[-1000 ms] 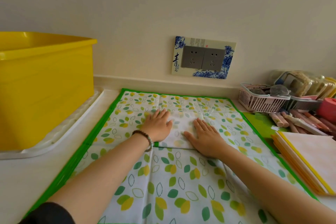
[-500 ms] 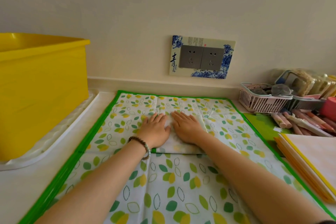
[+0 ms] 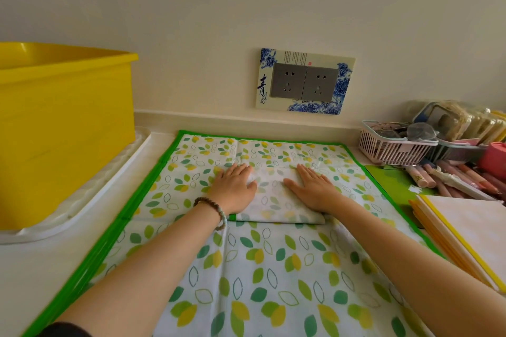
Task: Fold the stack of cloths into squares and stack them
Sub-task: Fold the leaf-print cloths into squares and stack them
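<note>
A folded leaf-print cloth [image 3: 273, 200] lies as a small square on top of the spread stack of leaf-print cloths with green borders [image 3: 246, 268]. My left hand [image 3: 235, 186] rests flat on the folded cloth's left edge, fingers together and pointing away. My right hand [image 3: 312, 186] presses flat on its right side. Neither hand grips anything. A bead bracelet sits on my left wrist.
A large yellow tub [image 3: 60, 123] stands on a white tray [image 3: 82, 208] at the left. A pink basket [image 3: 394, 145], crayons [image 3: 451, 180] and a pile of yellow-edged sheets [image 3: 465, 232] crowd the right. A wall socket [image 3: 304, 82] is behind.
My right hand slid from the middle of the folded cloth out to its right side, smoothing it. My left hand stayed on the left edge.
</note>
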A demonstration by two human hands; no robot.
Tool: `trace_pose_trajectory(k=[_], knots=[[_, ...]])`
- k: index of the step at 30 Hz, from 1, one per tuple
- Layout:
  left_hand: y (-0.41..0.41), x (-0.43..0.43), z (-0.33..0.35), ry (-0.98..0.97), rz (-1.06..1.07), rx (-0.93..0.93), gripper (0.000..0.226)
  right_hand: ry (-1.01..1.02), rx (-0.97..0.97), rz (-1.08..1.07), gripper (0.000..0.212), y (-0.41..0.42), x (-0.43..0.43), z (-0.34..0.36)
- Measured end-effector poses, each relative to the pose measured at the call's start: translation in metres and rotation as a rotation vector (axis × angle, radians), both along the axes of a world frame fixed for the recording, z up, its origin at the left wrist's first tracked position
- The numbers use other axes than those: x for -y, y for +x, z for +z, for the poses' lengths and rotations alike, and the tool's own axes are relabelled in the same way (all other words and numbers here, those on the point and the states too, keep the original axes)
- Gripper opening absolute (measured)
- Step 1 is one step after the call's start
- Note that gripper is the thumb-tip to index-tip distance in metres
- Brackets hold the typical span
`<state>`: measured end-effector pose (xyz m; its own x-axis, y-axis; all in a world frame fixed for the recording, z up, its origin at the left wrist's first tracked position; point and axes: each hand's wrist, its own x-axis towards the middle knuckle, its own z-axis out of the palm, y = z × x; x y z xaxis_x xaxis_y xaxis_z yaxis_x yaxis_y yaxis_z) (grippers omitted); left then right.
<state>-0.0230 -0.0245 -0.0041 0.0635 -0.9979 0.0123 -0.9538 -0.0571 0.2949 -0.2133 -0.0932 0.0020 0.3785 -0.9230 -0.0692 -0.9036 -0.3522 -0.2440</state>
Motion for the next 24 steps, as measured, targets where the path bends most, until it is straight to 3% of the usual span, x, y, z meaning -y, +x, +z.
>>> trace_pose_trajectory(k=[2,4,7,13,18,21,24], knots=[[-0.001,-0.003,0.002,-0.021,0.002,-0.063,0.053,0.048,0.11,-0.023,0.071,0.0,-0.003,0.006],[0.0,-0.008,0.005,-0.04,0.027,-0.154,0.055,0.104,0.357,-0.068,0.068,-0.004,-0.004,0.013],[0.005,-0.021,0.007,-0.004,0.055,-0.203,0.062,0.069,0.583,-0.143,0.055,-0.018,-0.009,0.026],[0.007,-0.045,0.002,0.049,0.098,-0.088,0.07,0.288,0.484,-0.205,0.036,-0.037,-0.017,0.042],[0.001,-0.047,0.002,0.057,0.124,0.023,0.075,0.308,0.25,-0.272,0.049,-0.033,-0.015,0.045],[0.0,-0.048,0.001,0.04,0.129,0.019,0.075,0.333,0.3,-0.326,0.057,-0.025,-0.016,0.042],[0.0,-0.049,0.0,0.014,0.133,0.007,0.074,0.392,0.501,-0.375,0.05,-0.018,-0.021,0.041]])
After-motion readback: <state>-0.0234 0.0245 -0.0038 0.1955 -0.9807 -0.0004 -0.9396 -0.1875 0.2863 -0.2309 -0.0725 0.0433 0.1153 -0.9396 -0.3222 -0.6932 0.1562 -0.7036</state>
